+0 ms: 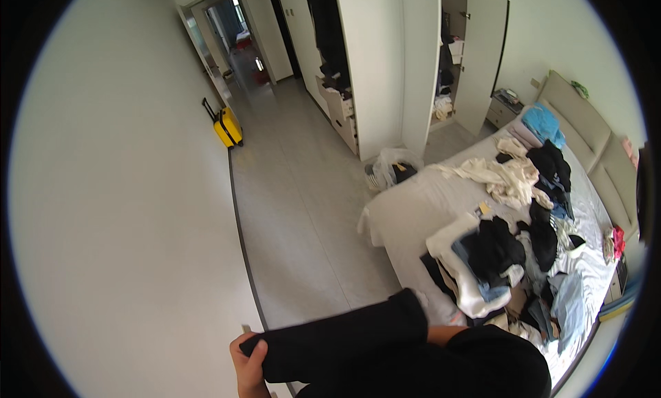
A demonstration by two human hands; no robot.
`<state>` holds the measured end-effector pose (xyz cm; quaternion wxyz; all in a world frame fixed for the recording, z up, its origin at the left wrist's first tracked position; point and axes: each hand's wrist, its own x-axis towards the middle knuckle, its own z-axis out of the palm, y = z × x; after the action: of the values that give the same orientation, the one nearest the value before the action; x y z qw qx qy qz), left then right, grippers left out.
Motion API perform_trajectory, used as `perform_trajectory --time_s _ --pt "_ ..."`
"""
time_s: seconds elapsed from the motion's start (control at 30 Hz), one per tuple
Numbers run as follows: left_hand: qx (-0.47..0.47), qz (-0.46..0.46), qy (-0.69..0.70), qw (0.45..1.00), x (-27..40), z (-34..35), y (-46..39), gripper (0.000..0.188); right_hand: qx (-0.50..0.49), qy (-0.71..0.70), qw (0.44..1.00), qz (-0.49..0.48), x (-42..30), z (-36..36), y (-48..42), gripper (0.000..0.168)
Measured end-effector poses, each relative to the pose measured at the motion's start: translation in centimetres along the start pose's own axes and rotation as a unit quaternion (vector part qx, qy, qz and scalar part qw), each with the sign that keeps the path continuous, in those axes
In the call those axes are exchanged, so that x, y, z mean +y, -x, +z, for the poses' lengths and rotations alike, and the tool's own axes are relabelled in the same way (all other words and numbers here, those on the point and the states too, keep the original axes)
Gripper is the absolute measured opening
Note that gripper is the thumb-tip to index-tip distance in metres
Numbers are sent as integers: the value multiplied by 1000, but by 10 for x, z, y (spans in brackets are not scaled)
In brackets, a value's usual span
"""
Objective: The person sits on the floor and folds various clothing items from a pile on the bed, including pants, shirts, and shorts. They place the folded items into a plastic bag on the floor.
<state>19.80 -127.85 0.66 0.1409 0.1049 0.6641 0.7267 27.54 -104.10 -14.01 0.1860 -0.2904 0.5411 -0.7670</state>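
A black cloth garment (346, 333) is held up in front of my body at the bottom of the view, spread sideways and looking folded. My left hand (250, 361) grips its left end, with the thumb on the near face. On the right, a bare forearm comes out of my black sleeve and passes behind the cloth. My right hand itself is hidden there, so its grip does not show. Beyond the garment's right end lies the bed (408, 212), with a white garment (454, 289) and black clothing (496, 248) heaped near its close edge.
Cream cloth (508, 178), a blue bundle (543, 123) and light-blue denim (568, 305) also lie on the bed. A plastic bag (395, 165) stands at its foot. The wardrobe (374, 78) has an open door and drawer. A yellow suitcase (227, 127) stands by the left wall.
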Motion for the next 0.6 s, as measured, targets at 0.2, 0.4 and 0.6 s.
perform_trajectory --time_s 0.2,0.4,0.6 --pt "-162 -54 -495 852 -169 -80 -168 36 -26 -6 998 56 8 -94 -30 27" --pt "-337 84 -418 839 -124 11 -343 42 79 38 994 66 -14 -204 -87 25" --pt "-695 -166 -33 698 -156 100 -445 65 187 58 979 55 -33 -304 -118 26"
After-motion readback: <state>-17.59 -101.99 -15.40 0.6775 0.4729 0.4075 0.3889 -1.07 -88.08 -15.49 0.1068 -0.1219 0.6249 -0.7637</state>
